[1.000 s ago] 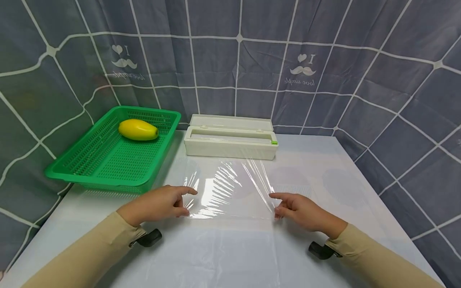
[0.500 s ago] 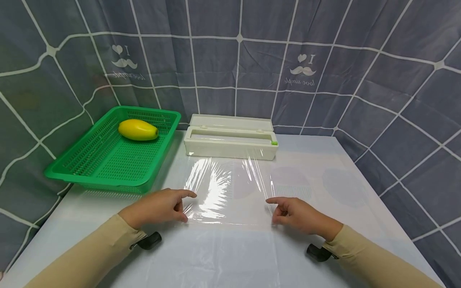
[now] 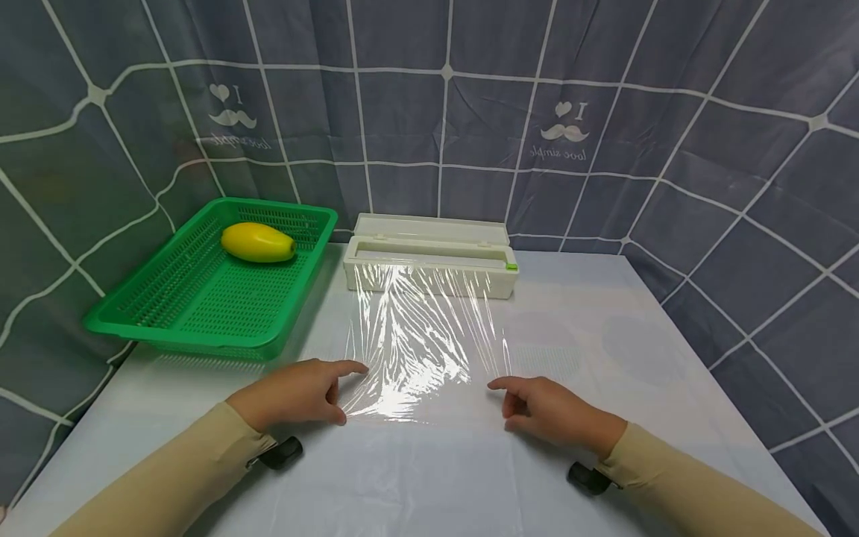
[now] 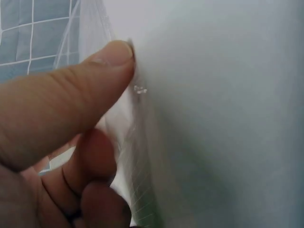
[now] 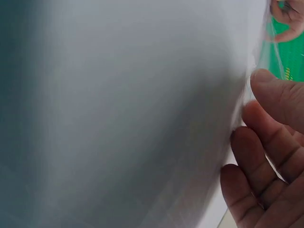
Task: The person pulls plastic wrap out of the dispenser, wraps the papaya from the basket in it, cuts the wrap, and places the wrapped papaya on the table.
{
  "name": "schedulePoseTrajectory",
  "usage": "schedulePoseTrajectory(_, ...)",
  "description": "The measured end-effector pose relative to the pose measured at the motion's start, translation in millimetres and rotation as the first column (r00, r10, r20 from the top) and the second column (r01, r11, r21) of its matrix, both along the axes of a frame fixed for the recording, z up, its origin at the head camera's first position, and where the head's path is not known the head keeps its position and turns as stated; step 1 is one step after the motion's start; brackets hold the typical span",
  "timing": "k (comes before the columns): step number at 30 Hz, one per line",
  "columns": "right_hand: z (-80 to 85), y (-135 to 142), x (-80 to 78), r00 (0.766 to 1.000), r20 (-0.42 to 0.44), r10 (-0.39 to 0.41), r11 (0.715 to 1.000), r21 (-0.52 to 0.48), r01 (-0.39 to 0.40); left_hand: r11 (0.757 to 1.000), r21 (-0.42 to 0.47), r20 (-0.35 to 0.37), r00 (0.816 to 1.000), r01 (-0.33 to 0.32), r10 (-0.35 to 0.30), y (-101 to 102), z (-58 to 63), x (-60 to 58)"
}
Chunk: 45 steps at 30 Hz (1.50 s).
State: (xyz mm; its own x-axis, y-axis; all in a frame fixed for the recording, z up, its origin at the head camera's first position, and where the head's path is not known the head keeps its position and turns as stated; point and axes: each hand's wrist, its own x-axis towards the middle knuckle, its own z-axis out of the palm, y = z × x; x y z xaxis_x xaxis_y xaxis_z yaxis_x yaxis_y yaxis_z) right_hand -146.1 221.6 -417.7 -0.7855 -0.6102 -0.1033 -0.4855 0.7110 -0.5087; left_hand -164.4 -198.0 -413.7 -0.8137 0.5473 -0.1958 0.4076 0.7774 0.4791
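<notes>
A clear sheet of cling film (image 3: 409,350) runs from a white cling film dispenser (image 3: 429,280) toward me, shiny and wrinkled over the table. My left hand (image 3: 298,391) grips its near left corner, thumb at the edge, index finger stretched out over the film. At the near right corner my right hand (image 3: 557,410) holds the film in the same way. In the left wrist view the thumb (image 4: 111,59) presses along the film's edge, the other fingers curled below. The right wrist view shows the thumb (image 5: 275,92) and fingertips right at the film's edge.
Left of the dispenser stands a green plastic basket (image 3: 107,321) with a yellow papaya-like fruit (image 3: 258,242) in it. The dispenser's lid (image 3: 429,227) stands raised at the back. A grey checked curtain (image 3: 403,112) borders the white table (image 3: 429,485).
Both hands have drawn slightly toward me, and the right one also a little left. The film's near edge has come closer, and its stretch by the dispenser now shows more wrinkles.
</notes>
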Motion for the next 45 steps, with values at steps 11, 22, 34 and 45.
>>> schedulePoseTrajectory(11,-2.3,-1.2,7.7,0.982,-0.169,-0.081,0.985,0.136,0.104,0.995,0.012,0.034,0.994,-0.101,0.100,0.7,-0.5,-1.3)
schedulePoseTrajectory(22,-1.5,6.9,5.8,0.982,-0.186,-0.041,0.964,0.252,0.088,0.989,-0.123,-0.053,0.996,-0.084,0.078,-3.3,4.5,-0.4)
schedulePoseTrajectory(34,4.4,8.5,-0.9,0.999,-0.036,-0.040,0.956,0.288,0.049,0.988,-0.120,-0.065,0.994,-0.099,0.092,-7.2,-0.6,-8.2)
schedulePoseTrajectory(45,6.8,5.7,-2.9,0.999,-0.029,-0.020,0.961,0.275,0.027,0.977,-0.140,-0.040,0.987,-0.159,0.155,-2.6,-5.2,-12.7)
